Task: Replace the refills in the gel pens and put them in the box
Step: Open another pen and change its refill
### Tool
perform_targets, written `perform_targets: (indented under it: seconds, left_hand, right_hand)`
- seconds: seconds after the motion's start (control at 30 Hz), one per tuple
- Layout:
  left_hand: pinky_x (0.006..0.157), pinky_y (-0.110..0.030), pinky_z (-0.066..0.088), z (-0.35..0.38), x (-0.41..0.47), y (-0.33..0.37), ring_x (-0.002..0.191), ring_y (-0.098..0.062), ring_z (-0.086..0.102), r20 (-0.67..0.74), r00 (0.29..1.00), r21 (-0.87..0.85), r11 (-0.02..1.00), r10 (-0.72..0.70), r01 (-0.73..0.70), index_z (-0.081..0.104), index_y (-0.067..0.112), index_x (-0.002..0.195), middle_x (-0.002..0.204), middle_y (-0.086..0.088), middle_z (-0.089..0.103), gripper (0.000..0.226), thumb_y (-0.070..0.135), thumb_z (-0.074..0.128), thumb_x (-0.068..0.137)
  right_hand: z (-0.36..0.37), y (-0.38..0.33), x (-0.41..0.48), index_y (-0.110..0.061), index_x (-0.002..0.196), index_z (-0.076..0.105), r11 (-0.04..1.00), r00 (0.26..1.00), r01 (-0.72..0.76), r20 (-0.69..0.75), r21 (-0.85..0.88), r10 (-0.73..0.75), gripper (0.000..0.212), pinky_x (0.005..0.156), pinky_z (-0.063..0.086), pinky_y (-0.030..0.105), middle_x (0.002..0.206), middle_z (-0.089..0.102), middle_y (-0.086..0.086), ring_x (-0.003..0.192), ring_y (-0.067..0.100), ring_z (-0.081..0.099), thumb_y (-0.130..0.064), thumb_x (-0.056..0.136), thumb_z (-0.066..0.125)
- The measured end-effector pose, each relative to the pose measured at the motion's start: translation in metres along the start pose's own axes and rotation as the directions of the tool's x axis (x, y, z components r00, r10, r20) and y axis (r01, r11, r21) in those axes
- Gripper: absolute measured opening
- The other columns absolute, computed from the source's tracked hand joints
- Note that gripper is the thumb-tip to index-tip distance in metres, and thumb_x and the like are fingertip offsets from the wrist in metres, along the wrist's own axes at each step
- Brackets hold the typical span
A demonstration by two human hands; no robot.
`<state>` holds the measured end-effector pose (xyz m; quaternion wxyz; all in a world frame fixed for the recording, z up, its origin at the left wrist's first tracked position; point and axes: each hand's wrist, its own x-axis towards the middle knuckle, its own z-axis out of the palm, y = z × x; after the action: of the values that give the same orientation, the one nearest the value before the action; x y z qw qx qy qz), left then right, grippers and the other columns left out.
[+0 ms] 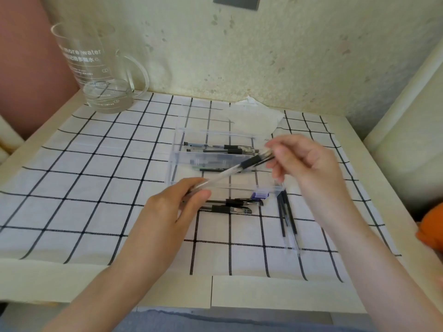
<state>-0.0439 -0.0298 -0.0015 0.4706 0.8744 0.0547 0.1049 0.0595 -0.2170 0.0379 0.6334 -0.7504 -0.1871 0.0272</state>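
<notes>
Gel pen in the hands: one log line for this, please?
left hand: grips clear-barrelled black-grip gel pen | right hand: pinches its far end | clear plastic box: holds pens

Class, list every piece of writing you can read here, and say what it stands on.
"more water": white print on the glass jug; the word before it is unclear.
Line below it: Chinese characters, too blurred to read.
Smaller lines lower down: too small to read.
Print on the pens: unreadable.
</notes>
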Motion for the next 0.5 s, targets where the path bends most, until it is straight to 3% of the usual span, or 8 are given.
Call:
perform_targets:
  seconds: [0.1, 0.17, 0.3, 0.4, 0.5]
  left_hand:
    - [0.078, 0.004, 0.034, 0.007, -0.005, -0.007, 0.099, 0.010, 0.050, 0.001, 0.999, 0.120, 0.992, 0.043, -0.043, 0.055, 0.033, 0.115, 0.095, 0.025, 0.060, 0.031, 0.044, 0.046, 0.087]
    - [0.084, -0.001, 0.036, 0.011, -0.007, -0.012, 0.096, 0.004, 0.053, 0.032, 0.992, 0.246, 0.961, 0.125, -0.129, 0.057, 0.029, 0.116, 0.099, 0.020, 0.062, 0.031, 0.044, 0.047, 0.091]
    - [0.087, -0.019, 0.045, 0.019, -0.006, -0.018, 0.094, -0.009, 0.060, 0.094, 0.959, 0.409, 0.867, 0.268, -0.283, 0.063, 0.021, 0.110, 0.103, 0.007, 0.064, 0.029, 0.030, 0.049, 0.087]
    - [0.085, -0.018, 0.042, 0.023, -0.003, -0.022, 0.091, -0.015, 0.061, 0.106, 0.947, 0.447, 0.836, 0.305, -0.319, 0.065, 0.016, 0.106, 0.100, 0.003, 0.064, 0.024, 0.014, 0.067, 0.082]
    - [0.080, -0.018, 0.042, 0.023, -0.001, -0.023, 0.086, -0.017, 0.060, 0.133, 0.936, 0.456, 0.819, 0.326, -0.350, 0.067, 0.013, 0.103, 0.095, 0.000, 0.063, 0.028, 0.007, 0.073, 0.076]
  right_hand:
    - [-0.014, -0.001, 0.014, -0.012, 0.095, 0.065, 0.998, 0.984, 0.060, -0.167, 0.021, -0.055, 0.018, 0.056, 0.046, 0.018, 0.067, 0.064, -0.001, 0.056, 0.006, 0.055, -0.004, 0.095, 0.048]
    - [-0.015, 0.004, 0.020, -0.011, 0.096, 0.063, 0.997, 0.977, 0.076, -0.201, -0.007, -0.076, 0.019, 0.055, 0.046, 0.017, 0.072, 0.064, 0.003, 0.058, 0.005, 0.056, -0.002, 0.096, 0.046]
    - [0.001, 0.019, 0.028, -0.018, 0.096, 0.062, 0.990, 0.982, 0.072, -0.163, -0.124, -0.092, 0.025, 0.059, 0.046, 0.016, 0.082, 0.065, 0.004, 0.069, 0.005, 0.059, -0.001, 0.095, 0.045]
    - [0.014, 0.029, 0.035, -0.017, 0.099, 0.062, 0.982, 0.989, 0.047, -0.131, -0.184, -0.072, 0.024, 0.062, 0.042, 0.007, 0.092, 0.066, 0.002, 0.072, -0.005, 0.061, 0.000, 0.095, 0.045]
    - [0.021, 0.035, 0.039, -0.018, 0.106, 0.064, 0.968, 0.993, 0.038, -0.099, -0.248, -0.064, 0.028, 0.069, 0.041, 0.004, 0.101, 0.067, -0.003, 0.080, -0.009, 0.061, -0.001, 0.095, 0.044]
